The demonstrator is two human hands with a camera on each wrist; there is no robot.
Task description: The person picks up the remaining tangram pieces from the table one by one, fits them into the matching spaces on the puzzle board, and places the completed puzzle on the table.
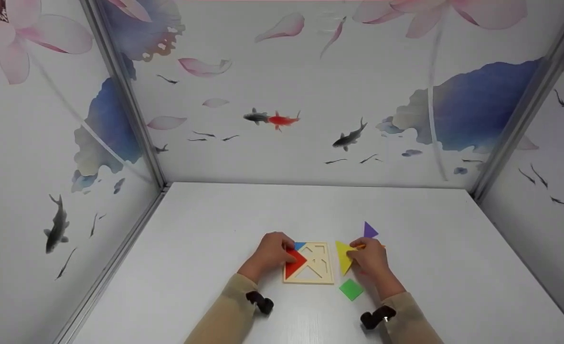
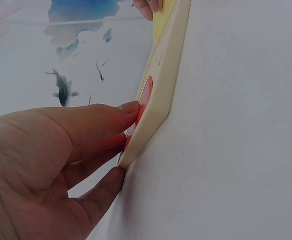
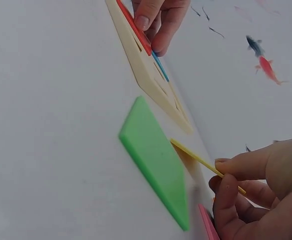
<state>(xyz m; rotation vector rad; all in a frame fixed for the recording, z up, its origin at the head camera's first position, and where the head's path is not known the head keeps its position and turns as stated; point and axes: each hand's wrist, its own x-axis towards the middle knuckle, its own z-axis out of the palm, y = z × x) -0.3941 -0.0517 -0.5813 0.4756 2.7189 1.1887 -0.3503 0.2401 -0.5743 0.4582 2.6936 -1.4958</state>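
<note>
A pale wooden puzzle tray (image 1: 323, 267) lies on the white table (image 1: 215, 229). A red triangle (image 1: 293, 263) and a small blue piece (image 1: 300, 245) sit in its left part. My left hand (image 1: 273, 252) rests at the tray's left edge: its fingers press on the red triangle (image 2: 146, 92) and its thumb touches the tray's (image 2: 160, 100) side. Just right of the tray, my right hand (image 1: 368, 258) pinches a yellow triangle (image 1: 343, 255) between thumb and forefinger, one edge tipped up off the table (image 3: 195, 159).
A green square (image 1: 351, 289) lies in front of the right hand, and a purple triangle (image 1: 369, 231) behind it. An orange piece (image 1: 360, 246) and a pink piece (image 3: 205, 225) show partly beneath that hand. Patterned walls enclose the table on three sides.
</note>
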